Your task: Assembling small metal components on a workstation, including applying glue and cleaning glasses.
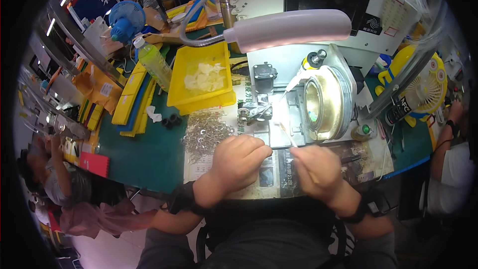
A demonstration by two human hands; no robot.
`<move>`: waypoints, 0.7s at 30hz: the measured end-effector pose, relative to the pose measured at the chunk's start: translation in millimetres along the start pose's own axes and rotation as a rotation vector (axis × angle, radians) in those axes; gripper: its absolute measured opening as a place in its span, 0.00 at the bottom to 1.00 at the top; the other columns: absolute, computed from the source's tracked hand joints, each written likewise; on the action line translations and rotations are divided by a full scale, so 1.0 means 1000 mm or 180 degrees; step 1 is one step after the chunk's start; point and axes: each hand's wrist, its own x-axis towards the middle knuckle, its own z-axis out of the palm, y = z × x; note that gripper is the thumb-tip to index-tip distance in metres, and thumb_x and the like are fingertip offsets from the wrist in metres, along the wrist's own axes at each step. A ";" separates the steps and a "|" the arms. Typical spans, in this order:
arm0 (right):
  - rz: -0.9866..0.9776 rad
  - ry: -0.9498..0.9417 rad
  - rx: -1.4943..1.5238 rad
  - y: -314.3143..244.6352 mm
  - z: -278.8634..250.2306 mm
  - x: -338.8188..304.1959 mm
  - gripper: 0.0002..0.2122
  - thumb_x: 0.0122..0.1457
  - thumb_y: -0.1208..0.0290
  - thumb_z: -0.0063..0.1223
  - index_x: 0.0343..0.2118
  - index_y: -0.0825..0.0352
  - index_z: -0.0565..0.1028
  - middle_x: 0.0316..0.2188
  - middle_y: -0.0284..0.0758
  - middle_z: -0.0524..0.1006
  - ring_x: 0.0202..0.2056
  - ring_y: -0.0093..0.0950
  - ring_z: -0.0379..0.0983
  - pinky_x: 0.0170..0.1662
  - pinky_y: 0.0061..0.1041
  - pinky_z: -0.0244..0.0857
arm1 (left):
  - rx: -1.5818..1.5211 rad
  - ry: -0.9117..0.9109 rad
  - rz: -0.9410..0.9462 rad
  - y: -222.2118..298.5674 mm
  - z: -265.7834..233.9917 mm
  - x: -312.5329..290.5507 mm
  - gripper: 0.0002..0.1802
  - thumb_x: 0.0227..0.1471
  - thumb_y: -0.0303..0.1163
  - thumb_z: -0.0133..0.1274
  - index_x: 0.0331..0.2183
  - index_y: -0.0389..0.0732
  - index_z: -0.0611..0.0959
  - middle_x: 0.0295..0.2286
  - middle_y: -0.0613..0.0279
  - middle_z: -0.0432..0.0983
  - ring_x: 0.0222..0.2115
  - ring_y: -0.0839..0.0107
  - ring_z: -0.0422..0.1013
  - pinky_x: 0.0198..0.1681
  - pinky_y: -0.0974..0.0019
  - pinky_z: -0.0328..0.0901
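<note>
My right hand (318,169) is closed around a thin pale stick (288,133) with a brownish tip. The stick points up and left, into the brightly lit work area of a white machine (271,50). Left of it, my left hand (239,162) is curled closed at the front edge of this area; whatever its fingers may hold is hidden. Just beyond that hand sits a small dark metal clamp fixture (255,111). A brass-coloured ring wheel (326,104) stands upright to the right. Beside my left hand lies a heap of small wire-like metal pieces (206,137).
A yellow bin (201,103) holding whitish scraps stands behind the heap, near a drink bottle (152,65). A lamp (294,27) hangs over the work area. To the right are a small bottle (362,132) and a yellow fan (423,87). Other people sit at both sides.
</note>
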 end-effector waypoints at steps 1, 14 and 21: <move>0.0013 0.0011 -0.0006 0.001 0.004 -0.005 0.13 0.54 0.73 0.62 0.42 0.73 0.78 0.29 0.40 0.79 0.26 0.38 0.75 0.29 0.31 0.68 | 0.0000 0.0004 -0.0004 0.000 0.001 0.001 0.16 0.31 0.23 0.61 0.30 0.42 0.82 0.28 0.63 0.76 0.27 0.61 0.74 0.29 0.61 0.65; 0.1700 -0.1399 -0.1891 0.045 -0.092 -0.045 0.42 0.47 0.67 0.66 0.65 0.74 0.59 0.67 0.55 0.57 0.68 0.51 0.51 0.71 0.47 0.40 | -0.0146 -0.0065 -0.0038 -0.003 -0.002 -0.003 0.14 0.35 0.22 0.61 0.31 0.42 0.82 0.28 0.62 0.76 0.28 0.61 0.74 0.30 0.60 0.66; 0.1214 -0.0098 -0.1726 0.067 -0.070 -0.063 0.33 0.48 0.69 0.66 0.59 0.73 0.68 0.66 0.52 0.59 0.67 0.53 0.54 0.68 0.49 0.46 | -0.0080 0.0021 -0.0005 -0.001 -0.007 -0.001 0.14 0.34 0.21 0.60 0.30 0.42 0.82 0.28 0.61 0.76 0.27 0.60 0.74 0.29 0.60 0.66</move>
